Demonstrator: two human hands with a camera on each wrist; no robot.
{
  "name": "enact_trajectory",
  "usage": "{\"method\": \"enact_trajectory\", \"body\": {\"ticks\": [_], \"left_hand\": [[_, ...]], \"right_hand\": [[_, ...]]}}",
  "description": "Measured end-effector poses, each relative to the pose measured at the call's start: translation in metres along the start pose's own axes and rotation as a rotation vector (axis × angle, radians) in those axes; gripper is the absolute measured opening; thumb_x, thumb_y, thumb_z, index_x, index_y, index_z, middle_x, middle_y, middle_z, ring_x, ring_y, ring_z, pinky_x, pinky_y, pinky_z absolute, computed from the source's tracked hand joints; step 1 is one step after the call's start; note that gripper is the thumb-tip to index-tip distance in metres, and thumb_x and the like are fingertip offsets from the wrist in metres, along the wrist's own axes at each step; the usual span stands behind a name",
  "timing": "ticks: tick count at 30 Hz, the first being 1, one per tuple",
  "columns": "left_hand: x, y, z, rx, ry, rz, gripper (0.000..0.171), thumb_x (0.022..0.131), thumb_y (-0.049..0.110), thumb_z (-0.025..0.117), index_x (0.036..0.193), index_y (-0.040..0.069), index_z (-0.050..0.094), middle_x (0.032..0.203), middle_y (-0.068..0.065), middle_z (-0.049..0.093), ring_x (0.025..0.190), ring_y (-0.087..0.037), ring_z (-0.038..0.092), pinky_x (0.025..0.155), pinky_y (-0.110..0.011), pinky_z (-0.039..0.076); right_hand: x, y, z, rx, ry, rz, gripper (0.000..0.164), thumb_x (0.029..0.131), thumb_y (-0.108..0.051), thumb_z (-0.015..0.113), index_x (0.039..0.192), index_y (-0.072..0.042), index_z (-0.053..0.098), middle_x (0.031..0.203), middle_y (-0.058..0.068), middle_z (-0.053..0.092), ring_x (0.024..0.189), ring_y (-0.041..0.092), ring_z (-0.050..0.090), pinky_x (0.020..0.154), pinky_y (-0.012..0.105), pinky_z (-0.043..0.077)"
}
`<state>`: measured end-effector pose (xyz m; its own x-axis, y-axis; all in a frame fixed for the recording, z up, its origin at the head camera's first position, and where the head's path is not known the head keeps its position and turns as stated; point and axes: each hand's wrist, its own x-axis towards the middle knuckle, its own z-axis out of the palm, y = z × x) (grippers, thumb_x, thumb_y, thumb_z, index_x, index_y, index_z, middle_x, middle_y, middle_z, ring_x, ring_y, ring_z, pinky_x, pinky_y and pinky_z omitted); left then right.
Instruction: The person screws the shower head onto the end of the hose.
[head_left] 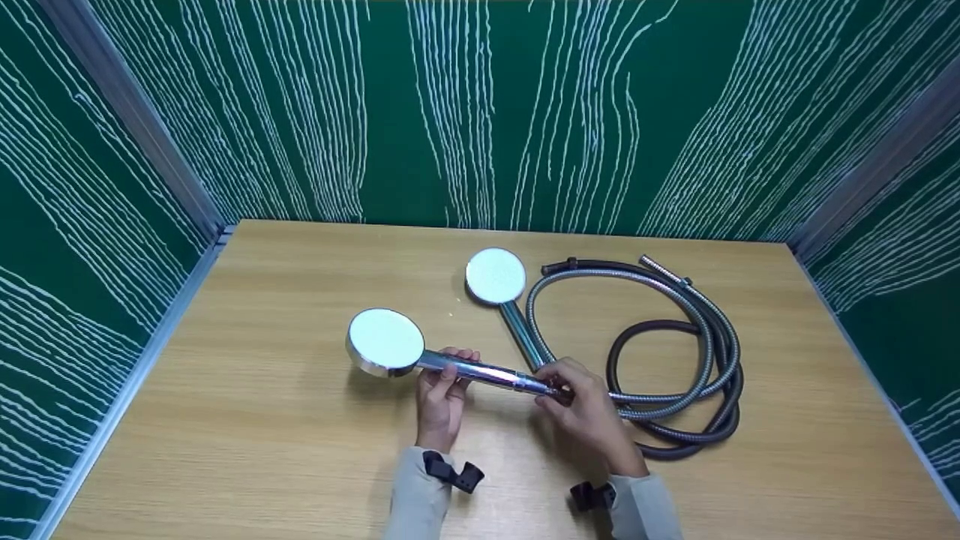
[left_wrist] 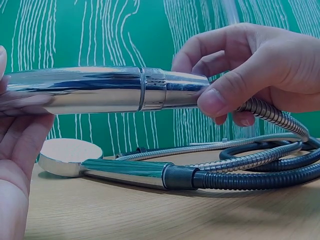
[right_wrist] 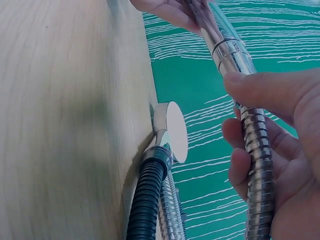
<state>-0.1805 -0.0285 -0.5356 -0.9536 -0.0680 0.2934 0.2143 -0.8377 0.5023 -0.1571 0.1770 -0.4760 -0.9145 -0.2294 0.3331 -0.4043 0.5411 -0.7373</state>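
A chrome shower head (head_left: 385, 339) with a round white face is held above the table, its handle slanting down to the right. My left hand (head_left: 441, 403) grips the handle near the head, thumb on top. At the handle's other end, my right hand (head_left: 589, 415) pinches the smooth metal connector (left_wrist: 185, 90) of a silver ribbed hose (right_wrist: 258, 175). The connector sits against the handle's end; how far it is threaded I cannot tell. In the right wrist view, the hose runs down past my right palm and curled fingers.
Behind my hands, a second shower head (head_left: 495, 276) lies on the wooden table (head_left: 262, 420), joined to a black ribbed hose (left_wrist: 255, 180). Silver and black hoses lie coiled together at the right. Green walls (head_left: 390, 112) with white lines stand around the table's back and sides.
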Motion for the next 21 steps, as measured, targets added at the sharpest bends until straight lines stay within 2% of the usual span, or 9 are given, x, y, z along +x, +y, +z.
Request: {"method": "enact_trajectory", "body": {"ticks": [9,21], "left_hand": [[0.0004,0.0002,0.0008,-0.002,-0.008,0.0,0.012,0.093,0.011,0.058,0.102,0.008,0.065,0.097,-0.004,0.07,0.098,-0.019,0.068,0.099,-0.033,0.054],[0.0001,-0.0005,-0.0002,0.01,0.01,-0.002,0.012,0.092,0.013,0.06,0.102,0.008,0.064,0.097,-0.004,0.071,0.098,-0.019,0.068,0.099,-0.034,0.054]], "right_hand": [[0.0001,0.0034,0.0012,0.002,0.017,-0.061,0.035,0.067,0.006,0.079,0.095,-0.011,0.066,0.093,-0.002,0.066,0.085,0.014,0.063,0.078,0.026,0.061],[-0.0008,0.0014,-0.0009,0.023,-0.01,-0.005,0.03,0.072,0.002,0.077,0.097,-0.011,0.067,0.094,-0.001,0.067,0.088,0.014,0.064,0.08,0.026,0.06]]}}
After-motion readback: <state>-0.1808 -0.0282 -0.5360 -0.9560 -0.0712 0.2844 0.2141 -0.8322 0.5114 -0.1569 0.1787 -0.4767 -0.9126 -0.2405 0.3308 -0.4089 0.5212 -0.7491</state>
